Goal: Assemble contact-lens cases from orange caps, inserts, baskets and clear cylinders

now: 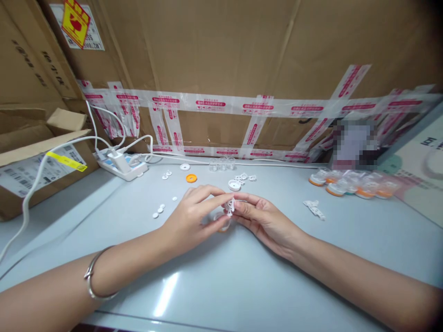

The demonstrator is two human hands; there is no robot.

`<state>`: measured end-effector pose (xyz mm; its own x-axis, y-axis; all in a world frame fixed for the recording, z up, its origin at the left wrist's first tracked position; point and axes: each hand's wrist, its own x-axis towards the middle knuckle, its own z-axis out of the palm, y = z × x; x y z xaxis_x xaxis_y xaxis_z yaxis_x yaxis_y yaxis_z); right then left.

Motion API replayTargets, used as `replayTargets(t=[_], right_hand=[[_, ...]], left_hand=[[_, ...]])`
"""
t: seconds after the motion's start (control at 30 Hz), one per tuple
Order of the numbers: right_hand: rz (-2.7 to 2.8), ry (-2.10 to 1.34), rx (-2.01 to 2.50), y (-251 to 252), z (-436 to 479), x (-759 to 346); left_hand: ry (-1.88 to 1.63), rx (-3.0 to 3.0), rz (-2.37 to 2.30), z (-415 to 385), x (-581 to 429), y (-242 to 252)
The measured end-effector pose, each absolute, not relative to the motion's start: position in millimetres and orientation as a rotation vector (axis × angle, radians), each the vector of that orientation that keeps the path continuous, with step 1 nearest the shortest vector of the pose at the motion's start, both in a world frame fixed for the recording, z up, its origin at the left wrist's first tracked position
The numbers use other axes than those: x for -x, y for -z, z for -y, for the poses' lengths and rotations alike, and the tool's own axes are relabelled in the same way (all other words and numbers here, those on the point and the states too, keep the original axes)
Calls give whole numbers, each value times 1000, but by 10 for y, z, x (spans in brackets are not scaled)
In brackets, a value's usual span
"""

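Between my two hands is a small white plastic figure piece (229,206) with cut-out details. My left hand (197,212) pinches it from the left, thumb below and fingers above. From the right, my right hand (265,219) grips the same piece with thumb and fingers. Just beneath it on the table stands a clear cup with an orange base (223,227), partly hidden by my left fingers. Behind the hands lie a white round cap (234,185), an orange ring (191,178) and a white ring (184,167). Several small white figure pieces (244,177) lie beyond the cap.
Small white discs (158,212) lie left of my hands. Clear cups (221,163) stand at the back. Several clear-domed pieces with coloured bases (360,184) sit at right, near a flat white piece (314,209). A power strip (126,168), cables and cardboard boxes (214,50) border the table.
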<state>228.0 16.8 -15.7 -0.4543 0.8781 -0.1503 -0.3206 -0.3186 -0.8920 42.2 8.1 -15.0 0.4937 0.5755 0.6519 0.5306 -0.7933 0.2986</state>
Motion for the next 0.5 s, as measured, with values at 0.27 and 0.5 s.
replayTargets(t=[0.27,0.5], right_hand=[[1161,-1880,813,144,-148,-2267],[1198,-1810,892,102,-111,-2231]], left_hand=[[-1211,-2746,-1029,-73,-434,151],[-1220,-2772,-1068,-50,-484,145]])
